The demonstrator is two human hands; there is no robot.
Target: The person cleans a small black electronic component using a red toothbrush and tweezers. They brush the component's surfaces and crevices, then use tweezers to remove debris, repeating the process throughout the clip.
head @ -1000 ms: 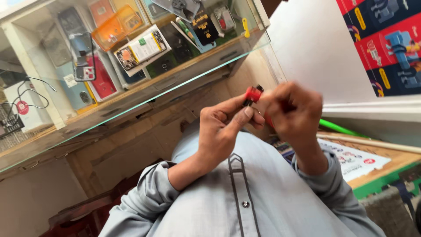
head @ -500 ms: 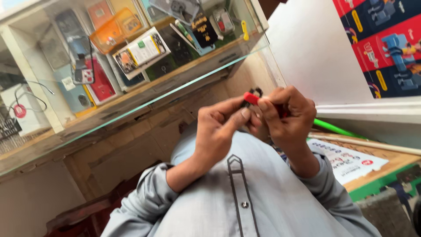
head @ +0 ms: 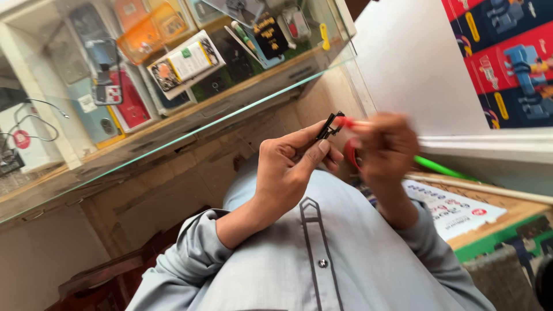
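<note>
The left hand is pinching a small black clip up in front of the chest. The right hand, blurry, is gripping a red-handled tool and touching its tip to the clip. The tiny clip might be slipping out if the tool pushes hard.

Clip between hands, below counter

A glass display case holds packaged phone accessories; a white board, green rod and printed sheet lie right
</note>
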